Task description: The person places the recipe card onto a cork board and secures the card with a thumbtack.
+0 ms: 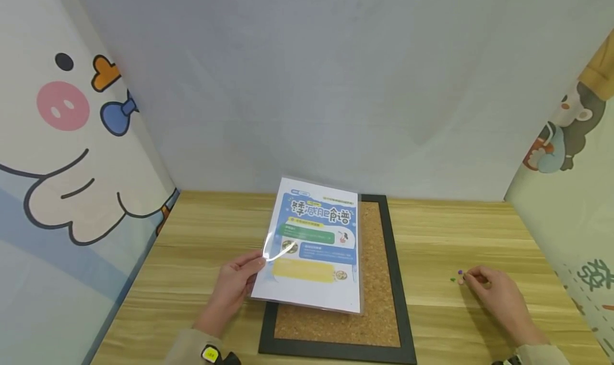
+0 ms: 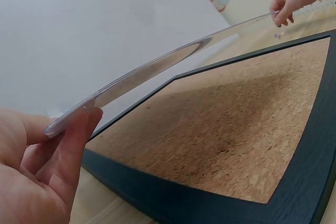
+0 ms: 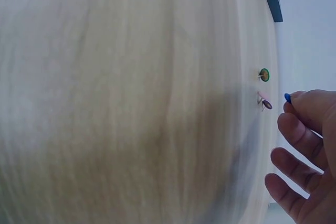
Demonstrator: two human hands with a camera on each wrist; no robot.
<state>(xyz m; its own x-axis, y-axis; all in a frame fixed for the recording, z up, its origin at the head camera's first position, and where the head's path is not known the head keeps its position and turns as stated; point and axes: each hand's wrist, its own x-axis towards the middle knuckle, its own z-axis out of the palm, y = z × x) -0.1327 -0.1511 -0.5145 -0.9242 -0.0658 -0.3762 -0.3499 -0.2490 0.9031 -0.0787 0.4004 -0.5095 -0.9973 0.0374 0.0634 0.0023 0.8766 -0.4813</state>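
With our left grip (image 1: 234, 280) we pinch a laminated recipe sheet (image 1: 312, 250) by its edge, raised over the framed corkboard (image 1: 379, 285) on the desk (image 1: 455, 226); farther right, beside three loose thumbtacks (image 3: 264, 75), our right grip (image 1: 496, 293) pinches a blue thumbtack (image 3: 287, 98).

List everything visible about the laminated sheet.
The laminated sheet is white paper in a clear, glossy, plastic-looking cover with a bright glare streak. Print faces up: a large Chinese title on blue, green and yellow boxes, small pictures. It's held raised over the framed cork board, bowed in the left wrist view. The left grip pinches its lower left edge; far-end contact is unclear.
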